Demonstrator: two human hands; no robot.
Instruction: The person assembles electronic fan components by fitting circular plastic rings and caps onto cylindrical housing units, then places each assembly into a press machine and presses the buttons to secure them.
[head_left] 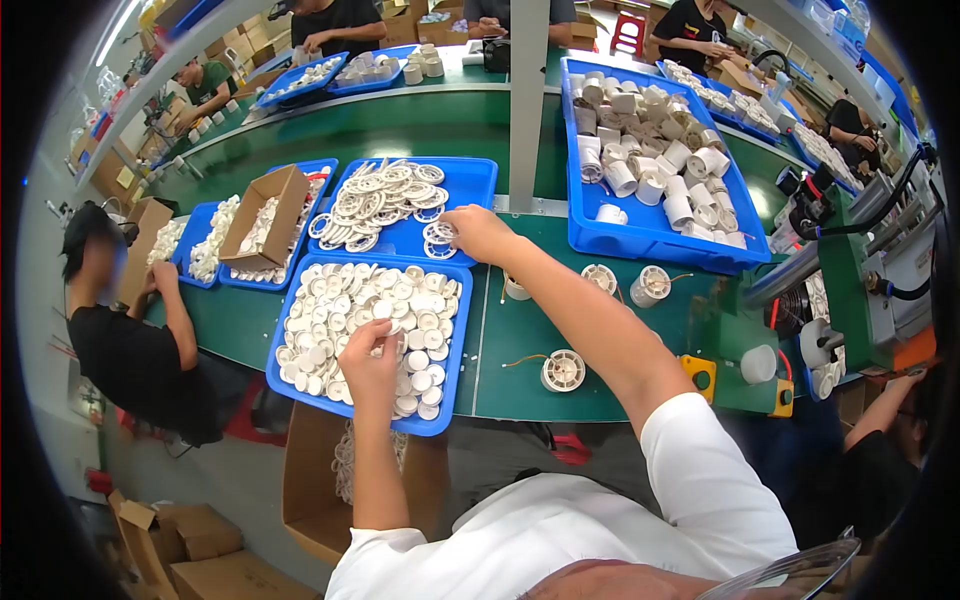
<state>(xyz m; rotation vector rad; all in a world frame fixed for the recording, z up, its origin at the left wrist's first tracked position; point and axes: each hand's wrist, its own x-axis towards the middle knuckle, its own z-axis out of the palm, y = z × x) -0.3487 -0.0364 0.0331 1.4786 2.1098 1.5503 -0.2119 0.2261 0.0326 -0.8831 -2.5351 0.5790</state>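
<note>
My left hand (370, 360) is over a blue tray (430, 424) heaped with small white round caps (330, 310). Its thumb and fingers are bent together among the caps; whether one is pinched between them is hard to see. Farther off, my right hand (477, 233) reaches into a second blue tray (478, 180), piled with flat white spoked rings (385, 195). Its fingertips close on a white ring (438, 238) at that tray's right side. Under and beside my right arm, several round white parts with wires stand on the green bench, one white wired part (563, 371) near the front edge.
A large blue tray (585, 238) of white cylinders (650, 160) stands at the right behind a metal post (524, 120). A cardboard box (265, 215) rests on trays at the left. Yellow button boxes (698, 380) and a machine are at the right. Other people work around the bench.
</note>
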